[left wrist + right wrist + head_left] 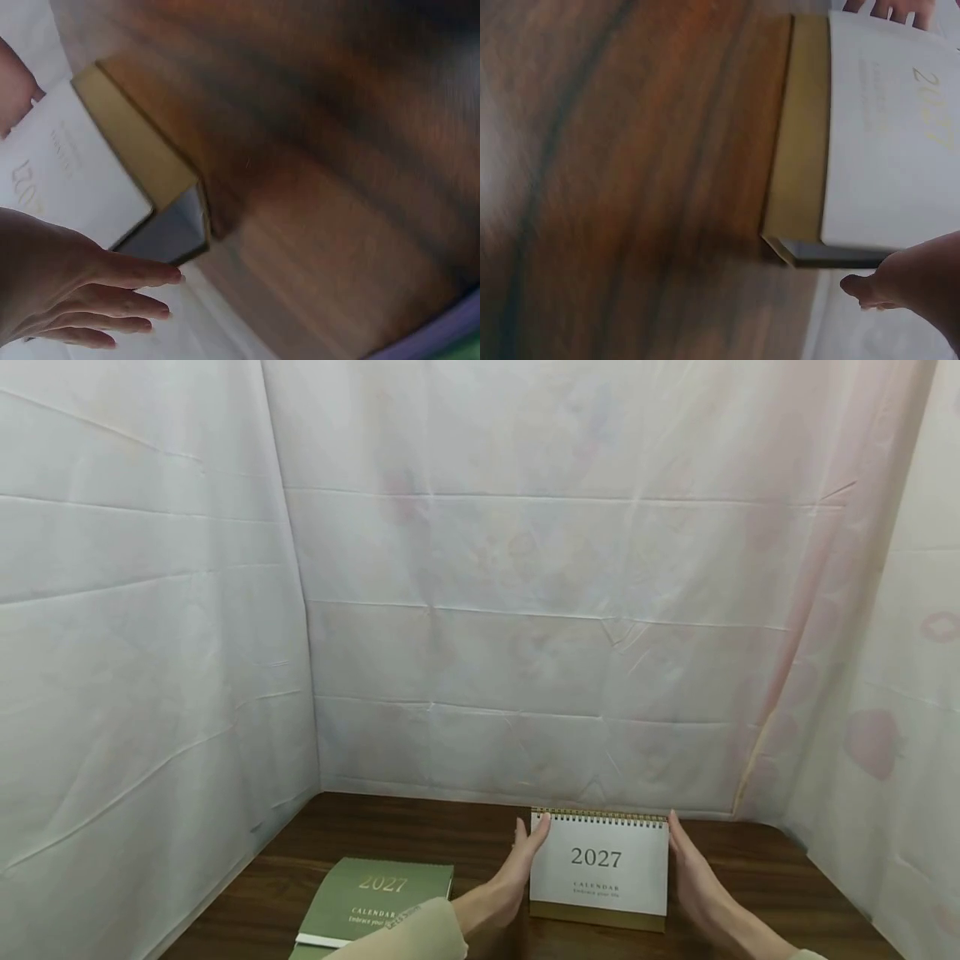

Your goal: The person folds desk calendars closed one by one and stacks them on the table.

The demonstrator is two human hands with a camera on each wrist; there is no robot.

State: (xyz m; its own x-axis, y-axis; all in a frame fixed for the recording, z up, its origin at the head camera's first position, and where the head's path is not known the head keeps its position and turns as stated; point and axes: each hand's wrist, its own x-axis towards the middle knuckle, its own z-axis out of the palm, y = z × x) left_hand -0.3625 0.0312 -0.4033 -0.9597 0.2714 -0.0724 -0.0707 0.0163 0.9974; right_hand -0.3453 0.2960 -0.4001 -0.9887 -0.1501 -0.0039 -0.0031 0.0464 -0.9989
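A white 2027 desk calendar (598,868) with a gold spiral binding stands propped on its brown base on the dark wood table. At its left edge is my left hand (512,878), fingers straight and thumb tip by the binding. My right hand (699,881) lies along the right edge with extended fingers. In the left wrist view, the left hand (71,289) reaches past the calendar's open side (169,229). The right wrist view shows the right hand (915,281) beside the calendar's lower corner; most of its fingers are hidden there.
A green 2027 calendar (390,893) lies to the left on the wood table (288,868), partly covered by my left sleeve (420,935). Pale cloth walls (525,652) enclose the table at the back and both sides.
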